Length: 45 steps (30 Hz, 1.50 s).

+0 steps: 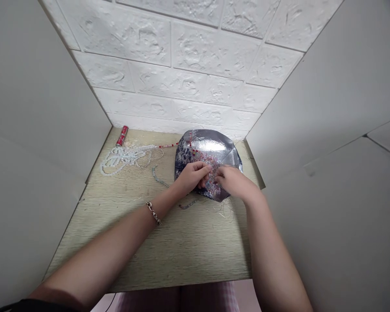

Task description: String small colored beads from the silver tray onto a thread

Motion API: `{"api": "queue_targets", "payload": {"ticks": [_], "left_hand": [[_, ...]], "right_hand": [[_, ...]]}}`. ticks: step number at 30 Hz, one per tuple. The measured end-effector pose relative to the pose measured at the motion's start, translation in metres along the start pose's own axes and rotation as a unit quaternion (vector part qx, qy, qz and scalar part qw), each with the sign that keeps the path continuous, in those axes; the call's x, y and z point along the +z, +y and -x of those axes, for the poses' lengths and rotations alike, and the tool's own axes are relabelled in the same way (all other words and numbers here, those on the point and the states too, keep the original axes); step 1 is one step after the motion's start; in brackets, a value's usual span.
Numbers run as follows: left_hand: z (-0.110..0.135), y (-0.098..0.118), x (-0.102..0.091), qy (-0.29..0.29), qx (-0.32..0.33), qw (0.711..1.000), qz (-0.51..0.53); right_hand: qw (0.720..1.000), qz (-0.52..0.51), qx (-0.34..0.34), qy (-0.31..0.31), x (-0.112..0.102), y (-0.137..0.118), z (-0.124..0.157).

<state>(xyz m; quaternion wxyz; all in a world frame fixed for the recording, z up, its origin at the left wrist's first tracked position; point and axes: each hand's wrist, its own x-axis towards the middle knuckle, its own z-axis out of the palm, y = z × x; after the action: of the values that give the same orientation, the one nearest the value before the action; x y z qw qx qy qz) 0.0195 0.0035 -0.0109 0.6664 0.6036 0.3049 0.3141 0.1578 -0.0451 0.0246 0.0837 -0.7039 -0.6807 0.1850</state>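
A shiny silver foil sheet (pixel 211 145) lies at the back of the wooden table (pixel 182 247), with a heap of small pink and clear beads (pixel 211 162) on it. My left hand (pixel 192 174), a bead bracelet on its wrist, rests at the foil's near edge with the fingers curled into the beads. My right hand (pixel 233 180) sits just to its right, fingers pinched together over the same heap. What the fingertips of either hand hold is too small to make out. A thin clear thread (pixel 225 210) trails on the table below my right hand.
White bead strands (pixel 123 158) lie in a pile at the back left, beside a small red tube (pixel 122 135). A string of red beads (pixel 169 145) runs toward the foil. A greenish bead strand (pixel 159 177) lies near my left wrist. White panels wall in the left, right and back.
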Motion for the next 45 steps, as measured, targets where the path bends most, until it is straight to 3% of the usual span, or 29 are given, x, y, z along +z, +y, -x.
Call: {"api": "queue_targets", "payload": {"ticks": [6,14,19,24,29,34,41,45], "left_hand": [[-0.003,-0.009,-0.002,-0.005,0.011,1.000,0.024],[-0.003,-0.010,-0.002,-0.004,0.027,0.999,0.021],[-0.003,-0.010,-0.001,-0.001,0.029,0.999,0.023],[-0.003,-0.008,-0.001,0.004,0.029,0.999,0.044],[-0.004,-0.008,0.000,0.002,0.024,0.999,0.045],[-0.003,-0.008,0.000,-0.001,0.015,1.000,0.017],[-0.002,-0.009,0.000,-0.012,0.020,0.999,-0.034],[-0.002,-0.010,0.000,-0.013,0.023,0.998,-0.048]], "right_hand": [[0.986,-0.163,-0.005,0.043,-0.002,0.003,-0.004],[0.916,-0.400,0.014,0.031,0.002,0.000,-0.009],[0.893,-0.450,0.008,0.023,0.005,0.001,-0.011],[0.921,-0.387,0.006,0.048,0.006,0.003,-0.012],[0.972,-0.195,-0.025,0.126,0.004,0.003,-0.011],[0.989,-0.059,-0.025,0.131,0.005,0.006,-0.008],[0.996,-0.020,0.008,0.084,0.001,0.008,-0.003],[0.990,-0.061,0.079,0.095,-0.002,0.005,-0.002]]}}
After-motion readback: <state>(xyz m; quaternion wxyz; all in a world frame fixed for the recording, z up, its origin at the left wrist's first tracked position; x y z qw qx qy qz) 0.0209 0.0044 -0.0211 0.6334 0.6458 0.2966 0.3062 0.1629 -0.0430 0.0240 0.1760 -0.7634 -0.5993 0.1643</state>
